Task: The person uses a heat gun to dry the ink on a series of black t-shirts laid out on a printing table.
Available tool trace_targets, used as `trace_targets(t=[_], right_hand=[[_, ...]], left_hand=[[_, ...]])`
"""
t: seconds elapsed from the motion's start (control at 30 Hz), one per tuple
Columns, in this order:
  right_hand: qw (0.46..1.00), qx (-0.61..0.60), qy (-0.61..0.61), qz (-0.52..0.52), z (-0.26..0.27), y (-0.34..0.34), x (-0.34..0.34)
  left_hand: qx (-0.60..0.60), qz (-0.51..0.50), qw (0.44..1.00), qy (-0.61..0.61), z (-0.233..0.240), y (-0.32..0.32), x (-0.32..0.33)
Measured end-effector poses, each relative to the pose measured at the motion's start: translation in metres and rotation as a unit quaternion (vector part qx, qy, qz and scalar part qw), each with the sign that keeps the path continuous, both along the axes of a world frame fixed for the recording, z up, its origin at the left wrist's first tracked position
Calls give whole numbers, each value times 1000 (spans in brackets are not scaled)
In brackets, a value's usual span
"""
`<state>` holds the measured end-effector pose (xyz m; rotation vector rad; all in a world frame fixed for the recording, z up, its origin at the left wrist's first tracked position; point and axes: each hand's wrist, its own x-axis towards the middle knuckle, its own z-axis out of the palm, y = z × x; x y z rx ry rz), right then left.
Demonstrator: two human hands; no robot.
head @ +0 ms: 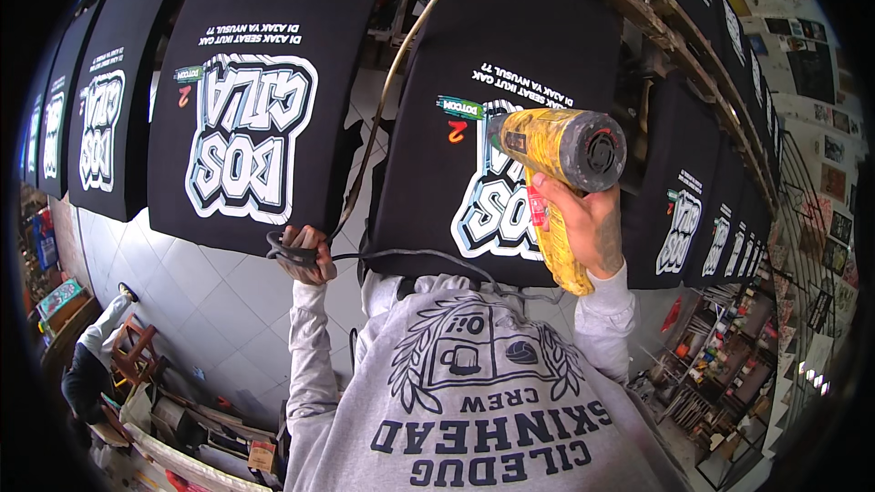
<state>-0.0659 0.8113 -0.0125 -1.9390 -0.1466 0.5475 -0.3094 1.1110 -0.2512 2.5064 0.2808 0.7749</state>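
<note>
My right hand point(584, 222) grips the handle of a yellow heat gun point(540, 143) with a worn, dark rear end. Its nozzle points at a black T-shirt point(417, 211) on a board before me. White block lettering point(482, 218) and a small green and orange print lie on that shirt, partly hidden behind the tool. My left hand point(305, 252) is closed around a looped dark cable point(290, 256). From this hand one stretch of cable crosses in front of my body toward the heat gun; another runs up between the boards. A second printed black T-shirt point(239, 129) lies just beyond my left hand.
More printed black shirts point(102, 123) line the row on both sides. Behind the boards runs a long rail point(683, 40). A seated person point(89, 376) is at lower left beside a brown stool point(135, 348). Crowded shelves point(731, 369) stand at lower right above the tiled floor point(232, 314).
</note>
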Motion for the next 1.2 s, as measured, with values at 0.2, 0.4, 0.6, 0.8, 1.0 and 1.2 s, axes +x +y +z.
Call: trace_targets(t=[0.2,0.4,0.6,0.8,1.0,1.2], right_hand=[[1000,-8,-24,10,2,-2,-11],[1000,-18,-6,-5,0,-10,-23],[1000,2,-22,-19,-4,-13,-32],[999,-19,-8,-26,2,-17,-42],[999,0,-6,-48,4,-18,-52],[998,6,-48,-40,-6,-27,-54]], left_hand=[[8,-6,1000,-1,-15,2,-10],[21,-23,999,12,-42,8,-33],[40,-22,996,75,-34,8,-35],[51,17,998,-36,-6,1,0],[25,9,999,23,-5,2,-4],[-26,22,996,85,-4,-1,-9]])
